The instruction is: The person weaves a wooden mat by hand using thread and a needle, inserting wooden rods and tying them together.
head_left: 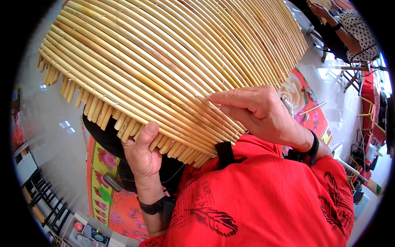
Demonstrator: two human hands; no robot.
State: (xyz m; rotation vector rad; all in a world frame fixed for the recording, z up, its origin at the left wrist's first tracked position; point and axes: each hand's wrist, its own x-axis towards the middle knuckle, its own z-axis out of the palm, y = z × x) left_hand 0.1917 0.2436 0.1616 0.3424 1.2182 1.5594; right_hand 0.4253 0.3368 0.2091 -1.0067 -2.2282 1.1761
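Observation:
A large panel of pale yellow reed stalks, laid side by side and tied with fine thread stitches, spreads tilted before me. Along its near left edge, a lower layer of cut stalk ends pokes out. My left hand grips this edge, thumb on top and the other fingers hidden beneath. On the panel's upper face rests my right hand, its forefinger and thumb pinched close to a stitch; whatever lies between the fingertips is too small to make out. The panel's near corner meets my red shirt.
A floral mat lies on the shiny floor, showing at both sides beneath the panel. A thin stick lies at right. Another person in a dotted top works at far right. Shelving and a tray of items stand lower left.

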